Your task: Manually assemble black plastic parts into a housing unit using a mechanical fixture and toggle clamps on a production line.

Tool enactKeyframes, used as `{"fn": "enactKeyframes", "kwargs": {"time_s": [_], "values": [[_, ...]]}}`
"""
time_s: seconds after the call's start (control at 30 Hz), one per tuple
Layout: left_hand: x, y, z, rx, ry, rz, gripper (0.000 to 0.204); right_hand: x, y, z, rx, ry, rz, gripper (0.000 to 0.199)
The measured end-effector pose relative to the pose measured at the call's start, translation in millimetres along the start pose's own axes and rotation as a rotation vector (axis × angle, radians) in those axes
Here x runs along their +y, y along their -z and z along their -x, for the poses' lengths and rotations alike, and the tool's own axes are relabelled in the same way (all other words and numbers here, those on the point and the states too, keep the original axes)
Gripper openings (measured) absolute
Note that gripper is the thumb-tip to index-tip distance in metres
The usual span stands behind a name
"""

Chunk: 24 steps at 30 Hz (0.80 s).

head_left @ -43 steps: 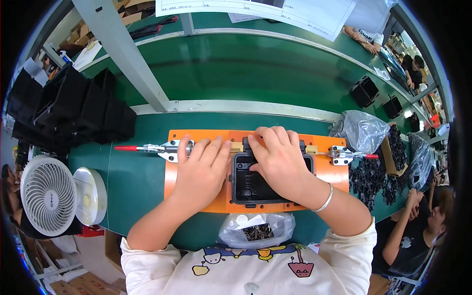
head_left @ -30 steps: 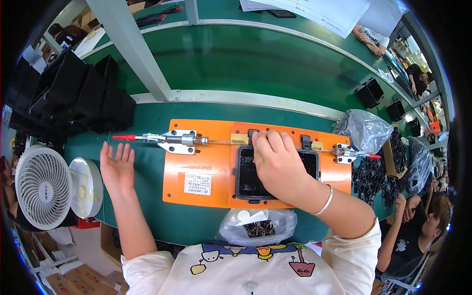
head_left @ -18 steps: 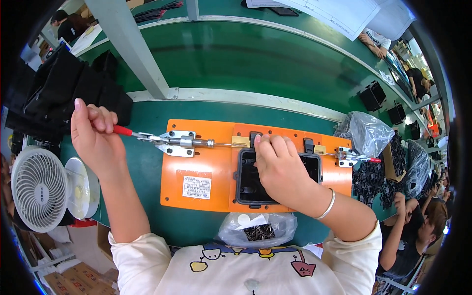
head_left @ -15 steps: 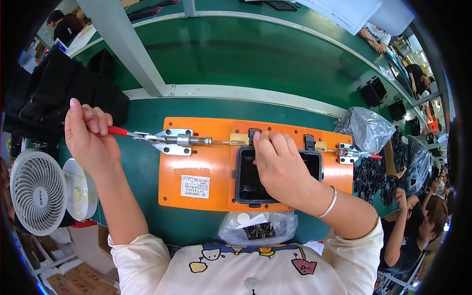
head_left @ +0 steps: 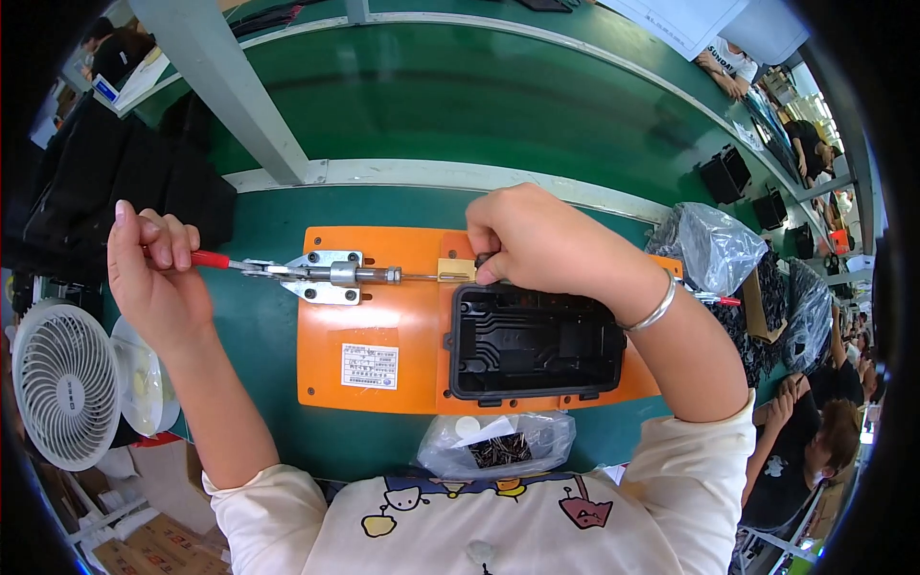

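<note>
My left hand is raised at the left of the orange board, fingers curled round the red handle of the left metal clamp, my thumb pointing up and away from it. From that clamp a thin rod runs right to the brass-coloured block by the far left corner of the open black box. My right hand arches over the far edge of the box, with a silver bangle round the wrist; its thumb and bent forefinger meet a small black piece just beside the block, but I cannot tell whether they pinch it or only press on it. The box sits on the right part of the board, its ribbed inside facing up, and a white label is stuck on the board to its left. On the near side, between the board and my shirt, lies a clear bag of small dark pieces. A white fan stands at the left, near a stack of black boxes farther off, while at the right lie a greyish plastic bag and a heap of black parts
</note>
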State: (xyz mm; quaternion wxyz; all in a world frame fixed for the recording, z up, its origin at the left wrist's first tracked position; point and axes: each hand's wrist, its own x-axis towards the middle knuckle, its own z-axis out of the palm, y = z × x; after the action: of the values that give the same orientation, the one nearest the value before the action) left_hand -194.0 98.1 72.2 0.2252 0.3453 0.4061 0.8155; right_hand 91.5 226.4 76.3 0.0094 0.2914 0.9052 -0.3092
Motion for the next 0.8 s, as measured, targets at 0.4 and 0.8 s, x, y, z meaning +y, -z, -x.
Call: {"fn": "enactKeyframes", "kwargs": {"time_s": [0.4,0.8], "values": [[1,5,-1,-0.023,0.042,0.036,0.035,7,-4,6,0.074,-0.074,-0.099,0.027],[-8,-52,28,-0.217,-0.157,-0.306,0.030,15,-19,9,0.219,-0.033,-0.123,0.024]]}}
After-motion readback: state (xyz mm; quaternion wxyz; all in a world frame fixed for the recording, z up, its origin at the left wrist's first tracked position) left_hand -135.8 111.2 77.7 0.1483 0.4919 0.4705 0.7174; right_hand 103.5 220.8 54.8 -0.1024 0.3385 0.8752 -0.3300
